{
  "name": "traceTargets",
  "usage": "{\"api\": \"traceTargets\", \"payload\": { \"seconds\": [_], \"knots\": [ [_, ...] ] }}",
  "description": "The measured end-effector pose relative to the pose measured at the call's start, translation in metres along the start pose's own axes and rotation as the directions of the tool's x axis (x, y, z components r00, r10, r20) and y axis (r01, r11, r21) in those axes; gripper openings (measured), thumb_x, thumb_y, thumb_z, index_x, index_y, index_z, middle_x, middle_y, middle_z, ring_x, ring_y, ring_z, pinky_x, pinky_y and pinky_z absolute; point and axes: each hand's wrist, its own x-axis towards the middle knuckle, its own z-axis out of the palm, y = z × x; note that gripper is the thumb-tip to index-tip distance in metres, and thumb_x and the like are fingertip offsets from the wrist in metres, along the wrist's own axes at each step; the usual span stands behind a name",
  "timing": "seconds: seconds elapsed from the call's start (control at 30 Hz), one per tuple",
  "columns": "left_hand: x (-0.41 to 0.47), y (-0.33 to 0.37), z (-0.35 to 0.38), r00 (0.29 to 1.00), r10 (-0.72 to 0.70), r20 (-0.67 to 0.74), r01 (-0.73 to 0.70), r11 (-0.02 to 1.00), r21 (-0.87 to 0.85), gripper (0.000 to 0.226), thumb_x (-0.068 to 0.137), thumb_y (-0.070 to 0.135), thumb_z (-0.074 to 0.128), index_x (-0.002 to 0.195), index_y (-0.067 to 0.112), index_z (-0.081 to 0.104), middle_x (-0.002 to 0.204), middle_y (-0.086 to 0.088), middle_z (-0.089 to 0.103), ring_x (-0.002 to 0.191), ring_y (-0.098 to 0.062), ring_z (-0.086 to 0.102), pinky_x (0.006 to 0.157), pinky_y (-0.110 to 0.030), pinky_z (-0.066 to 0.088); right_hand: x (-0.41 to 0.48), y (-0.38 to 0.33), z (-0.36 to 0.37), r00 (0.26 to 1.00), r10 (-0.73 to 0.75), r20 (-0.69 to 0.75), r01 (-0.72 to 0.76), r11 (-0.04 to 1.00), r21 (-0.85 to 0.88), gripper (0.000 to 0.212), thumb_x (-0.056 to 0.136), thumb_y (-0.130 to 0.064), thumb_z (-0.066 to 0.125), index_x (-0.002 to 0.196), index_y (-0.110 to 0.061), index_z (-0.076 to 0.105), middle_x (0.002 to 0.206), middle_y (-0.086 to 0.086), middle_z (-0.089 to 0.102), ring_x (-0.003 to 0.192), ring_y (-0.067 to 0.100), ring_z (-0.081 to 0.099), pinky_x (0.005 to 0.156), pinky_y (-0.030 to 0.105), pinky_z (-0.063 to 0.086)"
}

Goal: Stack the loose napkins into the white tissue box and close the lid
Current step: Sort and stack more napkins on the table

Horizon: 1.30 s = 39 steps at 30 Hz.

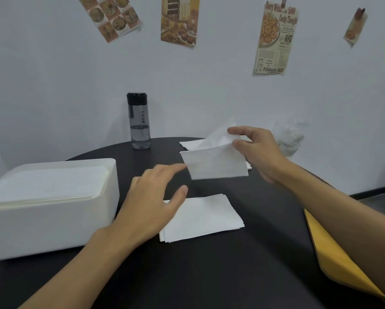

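The white tissue box (53, 221) stands open at the left of the dark round table (209, 275), filled to its rim with stacked napkins (46, 184). My right hand (260, 150) pinches a folded white napkin (216, 163) by its upper edge and holds it above the table. Straight fingers of my left hand (156, 197) reach out toward that napkin's lower left corner, hovering over a small pile of napkins (205, 217) lying flat mid-table. More napkins (191, 144) lie behind the lifted one. No lid is visible.
A clear water bottle (139, 121) with a black cap stands at the table's far edge by the wall. A yellow envelope (341, 262) lies at the right edge. Crumpled clear plastic (290, 139) sits behind my right hand. Food posters hang on the wall.
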Motion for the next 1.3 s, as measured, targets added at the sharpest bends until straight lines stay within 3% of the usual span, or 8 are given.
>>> {"api": "traceTargets", "payload": {
  "seconds": [0.23, 0.57, 0.73, 0.83, 0.93, 1.03, 1.1, 1.3],
  "knots": [
    [0.000, 0.002, -0.008, 0.964, -0.222, -0.149, 0.155, 0.918, -0.366, 0.062, 0.089, 0.040, 0.071, 0.141, 0.040, 0.039, 0.115, 0.022, 0.063, 0.108, 0.004, 0.058, 0.088, -0.016, 0.041, -0.051, -0.008, 0.017, 0.997, 0.068, 0.041, -0.076, 0.968, 0.239, 0.028, 0.085, -0.010, 0.064, 0.101, -0.029, 0.076, 0.121, -0.001, 0.070, 0.116, 0.020, 0.064, 0.104, 0.042, 0.049],
    [-0.005, 0.004, -0.008, 0.981, -0.152, -0.124, 0.108, 0.945, -0.307, 0.019, 0.089, 0.017, 0.073, 0.100, 0.033, 0.069, 0.091, 0.022, 0.067, 0.084, 0.007, 0.056, 0.071, -0.009, 0.043, -0.074, -0.005, 0.016, 0.990, 0.120, 0.068, -0.135, 0.942, 0.307, 0.034, 0.075, -0.017, 0.074, 0.109, -0.022, 0.076, 0.123, -0.006, 0.070, 0.125, 0.017, 0.058, 0.112, 0.048, 0.042],
    [-0.007, 0.008, -0.009, 0.976, -0.106, -0.191, 0.036, 0.940, -0.340, 0.018, 0.095, 0.015, 0.065, 0.089, 0.032, 0.069, 0.089, 0.017, 0.067, 0.088, -0.005, 0.061, 0.075, -0.016, 0.049, -0.078, -0.001, 0.015, 0.996, 0.084, 0.011, -0.085, 0.989, 0.121, 0.019, 0.085, -0.007, 0.072, 0.100, -0.019, 0.074, 0.112, 0.007, 0.071, 0.094, 0.016, 0.065, 0.093, 0.041, 0.052],
    [-0.008, 0.015, -0.014, 0.967, -0.146, -0.209, 0.033, 0.884, -0.466, 0.010, 0.097, 0.020, 0.063, 0.089, 0.026, 0.066, 0.084, 0.010, 0.068, 0.083, -0.008, 0.065, 0.069, -0.021, 0.052, -0.080, -0.002, 0.018, 0.999, 0.005, -0.044, -0.007, 0.998, -0.054, 0.008, 0.090, -0.017, 0.069, 0.083, -0.021, 0.071, 0.112, -0.001, 0.062, 0.091, 0.016, 0.060, 0.079, 0.027, 0.047],
    [-0.009, 0.020, -0.016, 0.954, -0.197, -0.227, 0.038, 0.828, -0.559, 0.009, 0.097, 0.016, 0.062, 0.089, 0.020, 0.063, 0.071, -0.009, 0.066, 0.058, -0.015, 0.055, 0.055, -0.026, 0.044, -0.081, -0.002, 0.018, 1.000, 0.004, 0.002, -0.004, 1.000, -0.008, 0.012, 0.096, -0.021, 0.061, 0.088, -0.019, 0.069, 0.107, 0.002, 0.065, 0.090, 0.013, 0.059, 0.082, 0.030, 0.046],
    [-0.007, 0.022, -0.014, 0.953, -0.245, -0.178, 0.090, 0.790, -0.606, 0.012, 0.097, 0.015, 0.062, 0.099, 0.026, 0.058, 0.071, -0.021, 0.067, 0.057, -0.034, 0.053, 0.055, -0.033, 0.043, -0.081, -0.002, 0.019, 0.996, 0.051, 0.077, -0.055, 0.997, 0.054, 0.009, 0.098, -0.018, 0.060, 0.098, -0.015, 0.069, 0.101, 0.013, 0.071, 0.087, 0.018, 0.062, 0.083, 0.037, 0.048],
    [-0.006, 0.018, -0.009, 0.953, -0.271, -0.134, 0.144, 0.796, -0.588, 0.020, 0.097, 0.017, 0.062, 0.104, 0.034, 0.054, 0.070, -0.025, 0.064, 0.055, -0.027, 0.048, 0.053, -0.028, 0.041, -0.081, 0.001, 0.021, 0.990, 0.092, 0.108, -0.098, 0.994, 0.047, 0.006, 0.096, -0.014, 0.063, 0.099, -0.015, 0.068, 0.094, 0.014, 0.074, 0.080, 0.019, 0.065, 0.078, 0.038, 0.051],
    [-0.009, 0.005, 0.004, 0.974, -0.226, -0.028, 0.203, 0.916, -0.347, 0.023, 0.096, 0.016, 0.059, 0.111, 0.031, 0.052, 0.050, 0.007, 0.040, 0.046, -0.009, 0.035, 0.048, -0.017, 0.035, -0.076, 0.023, 0.023, 0.989, 0.080, 0.122, -0.049, 0.968, -0.244, 0.016, 0.095, -0.018, 0.061, 0.108, -0.025, 0.056, 0.046, -0.015, 0.041, 0.046, 0.004, 0.037, 0.047, 0.013, 0.031]
  ]
}}
